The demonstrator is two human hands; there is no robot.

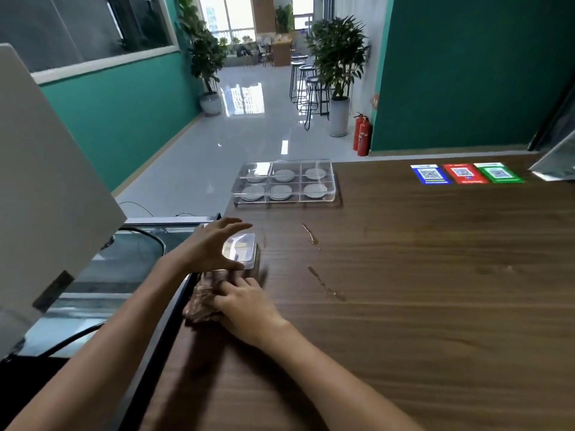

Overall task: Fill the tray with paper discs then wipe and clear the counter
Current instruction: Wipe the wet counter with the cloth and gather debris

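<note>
Reaching forward at centre-left of the frame, your left hand (pixel 214 248) has its fingers and thumb spread around a small clear plastic box (pixel 240 251), though whether they touch it is blurred. Just below, your right hand (pixel 241 301) lies palm-down with fingers pressing a crumpled brown cloth (pixel 202 301) onto the dark wooden bench (pixel 404 290) at its left edge. Faint wet streaks (pixel 314 259) glint to the right of the hands. Further up, near the bench's far edge, sits a clear six-compartment tray (pixel 286 185) with a pale paper disc (pixel 315 190) in each compartment. Three coloured code stickers (pixel 465 174) lie at upper right.
</note>
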